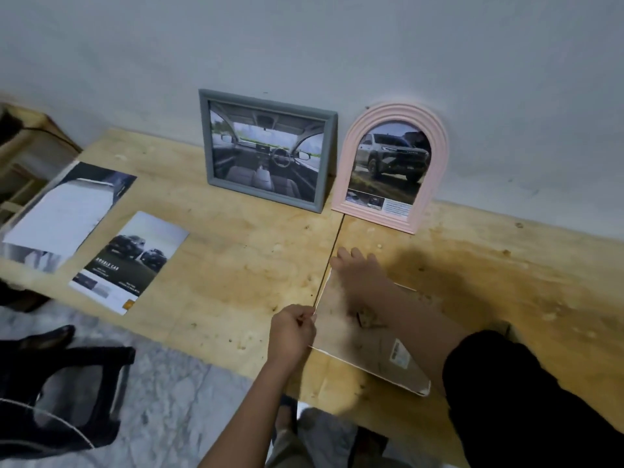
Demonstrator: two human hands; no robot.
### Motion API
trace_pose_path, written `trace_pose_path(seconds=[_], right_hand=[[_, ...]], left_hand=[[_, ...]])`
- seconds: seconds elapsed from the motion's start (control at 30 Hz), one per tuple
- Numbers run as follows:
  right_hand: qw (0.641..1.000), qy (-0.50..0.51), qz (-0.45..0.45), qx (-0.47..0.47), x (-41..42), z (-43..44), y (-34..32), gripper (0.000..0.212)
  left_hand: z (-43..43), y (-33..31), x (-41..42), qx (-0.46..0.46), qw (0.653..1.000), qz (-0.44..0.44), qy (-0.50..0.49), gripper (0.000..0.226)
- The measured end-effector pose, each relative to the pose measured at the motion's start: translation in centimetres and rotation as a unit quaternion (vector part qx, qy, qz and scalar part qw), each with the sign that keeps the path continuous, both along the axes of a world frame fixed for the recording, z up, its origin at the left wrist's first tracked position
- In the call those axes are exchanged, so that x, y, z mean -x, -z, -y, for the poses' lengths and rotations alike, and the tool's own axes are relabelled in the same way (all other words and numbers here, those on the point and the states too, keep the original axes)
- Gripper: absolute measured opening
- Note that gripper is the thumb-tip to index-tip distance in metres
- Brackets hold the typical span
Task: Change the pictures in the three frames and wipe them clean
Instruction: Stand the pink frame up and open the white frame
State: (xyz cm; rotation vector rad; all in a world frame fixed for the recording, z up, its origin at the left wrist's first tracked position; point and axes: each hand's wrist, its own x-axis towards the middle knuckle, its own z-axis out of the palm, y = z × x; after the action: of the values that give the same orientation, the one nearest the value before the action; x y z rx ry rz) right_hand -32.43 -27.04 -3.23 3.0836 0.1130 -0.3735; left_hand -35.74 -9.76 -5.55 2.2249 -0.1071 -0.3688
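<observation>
- Brochure, left of the face-down frame, read "DOUBLE CAB".
- Left hand pinched that frame's left edge.
- Right hand rested on its far corner, fingers nearly straight.
- Pink frame stood behind it.

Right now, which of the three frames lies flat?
The white-edged frame, face down with brown backing up; the grey frame and pink arched frame stand upright by the wall.
</observation>
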Motion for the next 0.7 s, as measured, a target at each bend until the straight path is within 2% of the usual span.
trace_pose_path(seconds=[0.1, 0.23, 0.43, 0.47, 0.57, 0.63, 0.7], right_hand=[[0.999, -0.030, 0.024, 0.000, -0.3, 0.1, -0.3, 0.050], [0.999, -0.039, 0.008, -0.008, -0.6, 0.2, -0.9, 0.049], [0.991, -0.051, 0.117, -0.028, 0.2, 0.0, -0.5, 0.064], [0.992, -0.052, 0.107, -0.035, 0.2, 0.1, -0.6, 0.071], [0.998, -0.048, -0.014, -0.040, -0.1, 0.2, -1.1, 0.081], [0.997, -0.042, -0.037, -0.062, -0.4, 0.3, -1.3, 0.085], [0.995, -0.035, -0.046, -0.078, -0.3, 0.3, -1.4, 0.087]], left_hand=[[0.1, 0.0, 0.1, 0.000, 0.999, -0.020, -0.030, 0.017], [0.2, 0.3, 0.5, -0.016, 0.998, -0.037, -0.052, 0.018], [0.2, -0.2, 0.2, 0.005, 0.995, -0.075, -0.071, 0.017], [0.2, -0.4, -0.1, 0.018, 0.993, -0.093, -0.064, 0.017], [-0.5, -1.0, -1.6, 0.047, 0.985, -0.165, -0.035, 0.016], [-0.8, -1.0, -2.9, 0.070, 0.975, -0.209, -0.025, 0.010], [-0.6, -1.2, -3.8, 0.080, 0.970, -0.229, -0.014, 0.018]])
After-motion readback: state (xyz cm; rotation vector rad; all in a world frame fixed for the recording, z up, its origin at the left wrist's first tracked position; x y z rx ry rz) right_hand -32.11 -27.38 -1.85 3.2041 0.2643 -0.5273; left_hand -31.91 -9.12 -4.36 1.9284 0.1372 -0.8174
